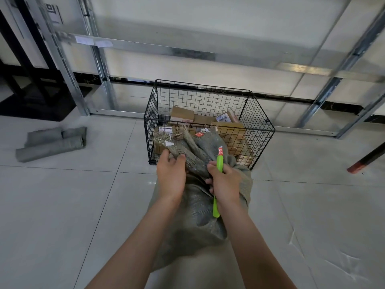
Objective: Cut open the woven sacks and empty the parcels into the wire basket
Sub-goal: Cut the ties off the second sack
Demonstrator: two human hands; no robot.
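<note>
L hand curls round the twisted neck of the woven sack, prob. to keep the tie taut for cutting. R hand wraps the green cutter, tip up toward the neck; your fingers also bunch cloth, steadying it. Sack leans against the wire basket, neck over the front rim, so contents should drop straight in. Parcels lie inside. Rolled sacks lie well apart, floor L.

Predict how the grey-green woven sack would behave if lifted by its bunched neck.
The grey-green woven sack is probably floppy: its cloth creases and bunches where the left hand grips. Likely bottom-heavy: its lower body bulges, seemingly full.
</note>
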